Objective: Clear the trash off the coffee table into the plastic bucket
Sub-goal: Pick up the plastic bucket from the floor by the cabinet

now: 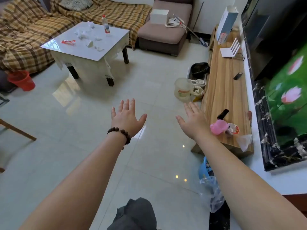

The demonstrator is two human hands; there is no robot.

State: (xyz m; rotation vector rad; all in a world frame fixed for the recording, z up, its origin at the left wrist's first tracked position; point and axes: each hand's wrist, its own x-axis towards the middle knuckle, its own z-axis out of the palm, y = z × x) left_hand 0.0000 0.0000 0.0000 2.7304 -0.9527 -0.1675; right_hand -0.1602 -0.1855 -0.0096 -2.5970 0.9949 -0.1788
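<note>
I am seeing a red bucket (22, 80) beside a brown-and-yellow plaid sofa (25, 30). White scraps (83, 34) are dotting the glossy white table (93, 52).

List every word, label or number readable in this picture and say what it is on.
No text can be read.
Bottle label: blurred.
Red wrapper on the coffee table: white marks, too blurred.
Clear bucket label: too blurred.
Paper bag on the TV stand: print too small.
Snack packet: unreadable.
</note>
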